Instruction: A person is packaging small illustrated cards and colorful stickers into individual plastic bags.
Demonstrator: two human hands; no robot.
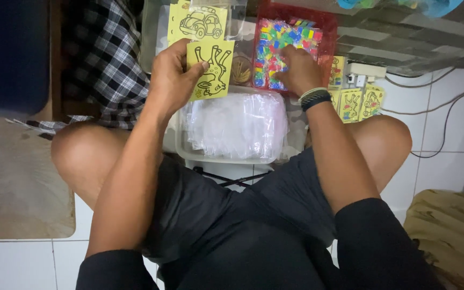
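Seated person, seen from above, knees spread at 9 and 3 o'clock. Nearest, between the legs, a white tub (226,156) holds a stack of clear plastic bags (237,124). Just beyond it, toward 11 o'clock, the left hand (172,80) is closed around a small yellow card (211,70) printed with a black outline animal, thumb across its lower edge; the card stands upright, facing the viewer. A second yellow card with a car outline (198,22) lies directly behind it at 12 o'clock. Toward 1 o'clock the right hand (298,69), a banded wrist below it, reaches palm down into a red tray (328,24) of small multicoloured pieces (280,35); its fingers are curled among them, and whether they grip any cannot be told. More yellow cards (358,102) lie at 2 o'clock, beside a white power strip (363,72).
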